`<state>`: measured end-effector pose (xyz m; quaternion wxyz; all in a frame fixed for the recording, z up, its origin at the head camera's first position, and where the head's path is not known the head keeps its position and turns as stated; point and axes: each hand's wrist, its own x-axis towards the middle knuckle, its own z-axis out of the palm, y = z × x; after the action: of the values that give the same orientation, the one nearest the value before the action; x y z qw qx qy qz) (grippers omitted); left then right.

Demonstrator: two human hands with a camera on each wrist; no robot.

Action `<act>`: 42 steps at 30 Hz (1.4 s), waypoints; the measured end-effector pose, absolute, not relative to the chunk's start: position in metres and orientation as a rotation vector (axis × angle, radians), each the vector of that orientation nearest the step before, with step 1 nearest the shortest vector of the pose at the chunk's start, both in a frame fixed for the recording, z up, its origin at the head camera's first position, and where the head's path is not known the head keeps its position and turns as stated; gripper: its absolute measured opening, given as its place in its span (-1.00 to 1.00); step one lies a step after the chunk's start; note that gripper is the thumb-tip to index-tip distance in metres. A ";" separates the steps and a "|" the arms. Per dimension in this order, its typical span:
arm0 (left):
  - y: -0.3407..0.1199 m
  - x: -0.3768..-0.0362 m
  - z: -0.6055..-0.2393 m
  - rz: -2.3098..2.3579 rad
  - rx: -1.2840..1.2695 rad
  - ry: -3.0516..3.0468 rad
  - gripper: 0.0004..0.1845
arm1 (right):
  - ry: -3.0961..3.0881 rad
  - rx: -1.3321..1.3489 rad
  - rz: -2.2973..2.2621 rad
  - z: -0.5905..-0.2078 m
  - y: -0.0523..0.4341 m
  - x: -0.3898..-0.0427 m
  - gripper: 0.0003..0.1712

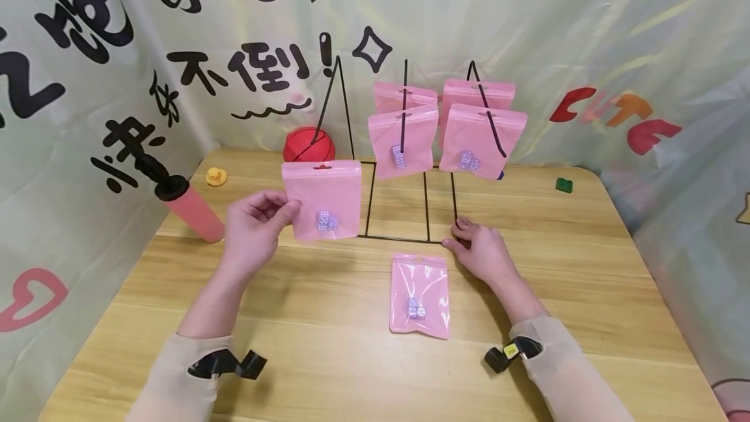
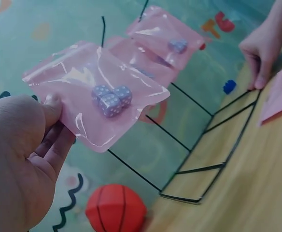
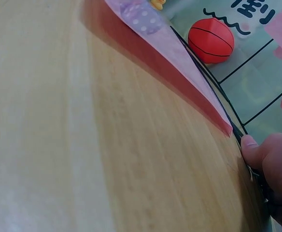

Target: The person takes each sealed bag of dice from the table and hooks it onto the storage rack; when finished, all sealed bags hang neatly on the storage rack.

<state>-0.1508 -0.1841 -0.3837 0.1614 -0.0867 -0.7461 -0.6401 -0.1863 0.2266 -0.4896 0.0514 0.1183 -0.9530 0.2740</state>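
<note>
My left hand (image 1: pixel 253 223) pinches the left edge of a pink zip bag (image 1: pixel 305 191) between thumb and fingers, holding it upright above the table. Purple dotted dice (image 2: pixel 111 100) show through its front. The bag's hang hole is just below the tip of the left prong of a black wire rack (image 1: pixel 398 238). At the rack's front right corner, my right hand (image 1: pixel 482 249) grips the base wire with thumb and fingers. Several similar pink bags (image 1: pixel 483 126) hang on the rack's middle and right prongs. Another pink bag of dice (image 1: pixel 418 282) lies flat in front of the rack.
A red ball (image 1: pixel 305 145) sits behind the rack's left side. To the left are a yellow toy duck (image 1: pixel 216 177) and a pink bottle with a black top (image 1: pixel 196 213). A green toy brick (image 1: pixel 564 185) lies at the back right. Printed cloth hangs around the table.
</note>
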 end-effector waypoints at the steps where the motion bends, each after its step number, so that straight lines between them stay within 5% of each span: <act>1: -0.185 -0.152 -0.381 -1.827 -0.248 -2.116 -0.86 | -2.902 0.357 0.837 -0.489 0.227 -0.186 -0.45; 25: -0.190 -0.180 -0.363 -1.857 -0.120 -2.131 -0.78 | -2.928 0.336 0.851 -0.488 0.227 -0.186 -0.45; 42: -0.180 -0.235 -0.355 -1.833 -0.124 -2.098 -0.83 | -2.923 0.347 0.852 -0.490 0.229 -0.187 -0.45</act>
<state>-0.2348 -0.1805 -0.3554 0.1755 -0.0439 -0.7407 -0.6470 -0.1870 0.2289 -0.4896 0.0384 0.1131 -0.9532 0.2779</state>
